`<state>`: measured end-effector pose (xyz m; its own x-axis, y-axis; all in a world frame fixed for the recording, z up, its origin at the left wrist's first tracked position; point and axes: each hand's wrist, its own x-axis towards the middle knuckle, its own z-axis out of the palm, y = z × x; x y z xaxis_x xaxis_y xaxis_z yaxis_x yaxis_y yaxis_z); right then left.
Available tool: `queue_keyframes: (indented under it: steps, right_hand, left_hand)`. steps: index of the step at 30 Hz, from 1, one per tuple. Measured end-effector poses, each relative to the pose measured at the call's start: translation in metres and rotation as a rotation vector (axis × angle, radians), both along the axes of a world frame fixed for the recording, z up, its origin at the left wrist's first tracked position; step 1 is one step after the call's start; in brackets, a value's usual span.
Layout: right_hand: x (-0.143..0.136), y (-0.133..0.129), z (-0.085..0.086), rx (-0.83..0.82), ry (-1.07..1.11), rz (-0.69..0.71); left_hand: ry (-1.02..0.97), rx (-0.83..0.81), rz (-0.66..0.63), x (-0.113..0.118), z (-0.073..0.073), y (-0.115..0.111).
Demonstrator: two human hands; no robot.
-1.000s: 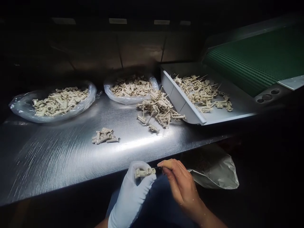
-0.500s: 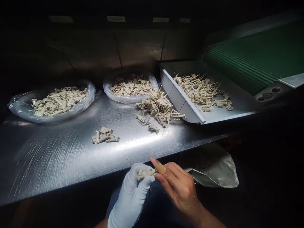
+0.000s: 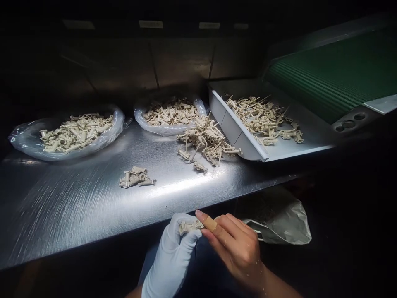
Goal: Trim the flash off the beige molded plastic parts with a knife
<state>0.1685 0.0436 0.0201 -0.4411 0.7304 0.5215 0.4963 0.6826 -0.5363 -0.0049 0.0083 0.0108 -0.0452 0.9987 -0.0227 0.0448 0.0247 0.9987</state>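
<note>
Now that your bare right hand (image 3: 238, 243) has closed in on one end of the beige part (image 3: 187, 227), which your gloved left hand (image 3: 173, 244) holds clamped between thumb and fingers, the work seems centred at that end. What your right fingertips (image 3: 200, 215) meet there is hidden, so whether they pinch anything I cannot tell; beyond the grip, rightward, shadow swallows the inside of the grey bag (image 3: 290, 225).

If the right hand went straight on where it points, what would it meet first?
Most likely the beige part in the gloved left hand, close by the right hand; whether they touch is unclear.
</note>
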Motion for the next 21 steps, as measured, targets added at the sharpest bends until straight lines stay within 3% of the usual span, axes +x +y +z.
queue_keyframes:
  steps: [7,14,21]
  right_hand:
    - [0.0006,0.0062,-0.0002,0.028,0.010,0.001]
    - [0.0015,0.0038,0.0022,0.020,0.007,0.062]
    - [-0.0017,0.0057,-0.0005,0.004,0.048,0.034]
  left_hand:
    - [0.039,0.059,-0.021,-0.0007,0.0039,-0.0015]
    - [-0.085,-0.090,-0.095,-0.0038,0.0036,0.0003]
    - [0.019,0.028,-0.120,-0.0028,0.0088,-0.0005]
